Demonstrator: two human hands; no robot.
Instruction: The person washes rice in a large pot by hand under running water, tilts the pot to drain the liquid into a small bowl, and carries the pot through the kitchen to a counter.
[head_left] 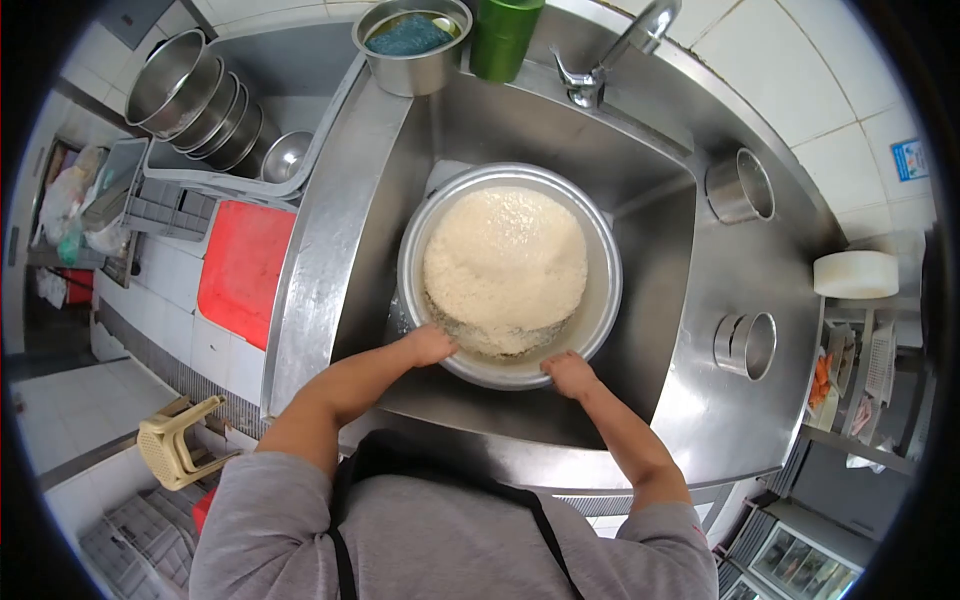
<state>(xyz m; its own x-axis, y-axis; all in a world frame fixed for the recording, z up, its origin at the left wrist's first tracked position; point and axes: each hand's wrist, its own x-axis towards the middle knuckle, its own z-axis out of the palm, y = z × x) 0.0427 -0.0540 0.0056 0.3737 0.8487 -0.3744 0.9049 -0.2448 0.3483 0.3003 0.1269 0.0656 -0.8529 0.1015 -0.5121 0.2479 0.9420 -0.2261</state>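
Stainless sink (650,310) is cradling a big metal pot (609,260) of wet, pale grain (505,255), and the left hand (432,345) and right hand (571,374) are gripping its near rim, spaced apart, probably 'cause that load's needing steadying.

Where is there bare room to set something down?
The right ledge is bare between the metal cup and metal ring; so is the left ledge, between the sink basin and red panel. A hand could probably pass right of the big bowl. The back-left corner is crowded: pot, green container.
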